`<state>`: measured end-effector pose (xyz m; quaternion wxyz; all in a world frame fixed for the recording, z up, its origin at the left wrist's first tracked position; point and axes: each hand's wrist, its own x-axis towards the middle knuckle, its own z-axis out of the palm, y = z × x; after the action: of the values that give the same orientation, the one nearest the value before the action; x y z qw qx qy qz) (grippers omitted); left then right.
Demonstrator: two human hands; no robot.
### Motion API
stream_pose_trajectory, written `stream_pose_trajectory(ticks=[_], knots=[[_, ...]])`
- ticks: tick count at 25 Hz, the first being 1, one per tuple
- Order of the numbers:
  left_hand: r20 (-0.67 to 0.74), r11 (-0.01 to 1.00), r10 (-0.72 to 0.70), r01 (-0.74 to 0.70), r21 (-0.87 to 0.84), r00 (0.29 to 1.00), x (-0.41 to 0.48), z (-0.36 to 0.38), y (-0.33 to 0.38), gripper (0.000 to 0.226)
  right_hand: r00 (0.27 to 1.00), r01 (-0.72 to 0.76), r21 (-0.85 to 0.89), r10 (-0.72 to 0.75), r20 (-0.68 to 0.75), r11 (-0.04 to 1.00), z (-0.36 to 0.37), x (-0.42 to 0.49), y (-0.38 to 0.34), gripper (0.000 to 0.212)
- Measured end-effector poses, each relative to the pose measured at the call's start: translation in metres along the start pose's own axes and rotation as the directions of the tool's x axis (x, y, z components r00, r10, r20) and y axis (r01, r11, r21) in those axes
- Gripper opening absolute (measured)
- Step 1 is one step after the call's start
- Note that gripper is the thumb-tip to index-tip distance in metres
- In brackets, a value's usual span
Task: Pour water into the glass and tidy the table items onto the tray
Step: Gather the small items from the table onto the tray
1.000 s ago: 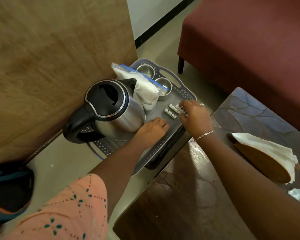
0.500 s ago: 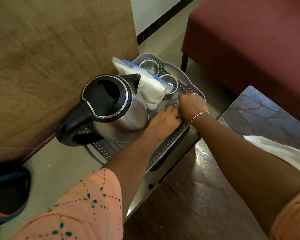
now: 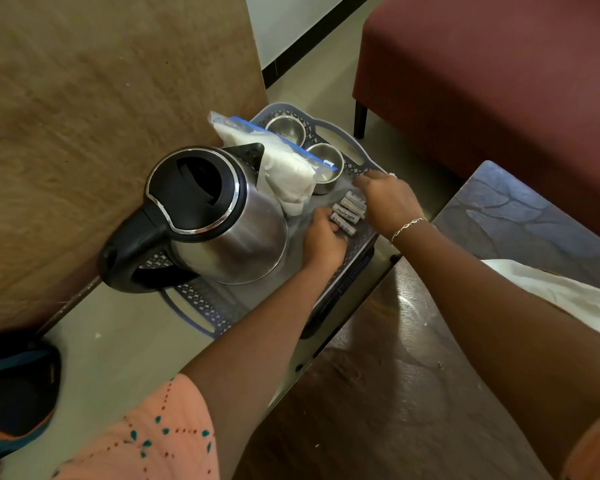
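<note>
A grey perforated tray (image 3: 201,306) sits on the floor beside a dark wooden table (image 3: 413,393). On it stand a steel kettle (image 3: 222,233) with a black lid and handle, a zip bag of white material (image 3: 278,164), two small steel bowls (image 3: 324,164) and several small batteries (image 3: 349,213) lying side by side. My left hand (image 3: 321,237) touches the batteries' near ends with curled fingertips. My right hand (image 3: 387,199) rests over their far ends, fingers bent down. No glass is in view.
A white napkin (image 3: 561,292) lies on the table at the right edge. A maroon sofa (image 3: 499,81) stands behind the tray, a brown wooden panel (image 3: 101,116) to the left. A dark bag (image 3: 11,393) lies on the floor at lower left.
My hands, which met over the batteries half a second ago, have parted slightly, so the row of batteries now shows between them. The view has shifted a little.
</note>
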<state>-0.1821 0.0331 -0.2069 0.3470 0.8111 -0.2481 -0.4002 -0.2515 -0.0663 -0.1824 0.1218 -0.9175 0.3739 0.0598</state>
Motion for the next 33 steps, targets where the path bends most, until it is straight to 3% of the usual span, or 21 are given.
stream_pose_trajectory(ticks=[3,5,12,20,25,29,33], knots=[[0.029,0.962,-0.134,0.137,-0.237,0.991,0.001,0.005,0.006,0.046,0.99,0.025,0.084,-0.013,-0.141,0.996,-0.002,-0.018,0.005,0.045],[0.031,0.946,-0.166,0.168,-0.276,0.986,0.001,0.006,0.009,0.05,0.975,0.038,0.129,-0.009,-0.221,0.991,-0.003,-0.031,0.006,0.043],[0.101,0.998,-0.044,0.04,0.047,0.994,-0.001,0.004,0.019,0.045,0.948,-0.073,0.198,0.13,-0.289,0.977,-0.002,-0.069,0.017,0.048],[0.098,0.989,-0.134,0.139,-0.047,0.986,-0.002,0.009,0.027,0.05,0.971,-0.127,0.175,0.158,-0.179,0.976,0.007,-0.09,0.027,0.055],[0.071,0.99,-0.125,0.129,-0.059,0.99,-0.005,0.008,0.028,0.051,0.96,-0.129,0.115,0.153,-0.236,0.985,0.008,-0.094,0.028,0.048],[0.064,0.998,-0.039,0.036,0.05,0.997,-0.018,0.006,0.029,0.051,0.961,-0.128,0.057,0.138,-0.24,0.99,0.007,-0.103,0.03,0.051],[0.083,0.989,-0.047,0.035,0.14,0.995,-0.027,0.002,0.025,0.053,0.963,-0.133,0.027,0.136,-0.235,0.991,0.006,-0.118,0.032,0.053]])
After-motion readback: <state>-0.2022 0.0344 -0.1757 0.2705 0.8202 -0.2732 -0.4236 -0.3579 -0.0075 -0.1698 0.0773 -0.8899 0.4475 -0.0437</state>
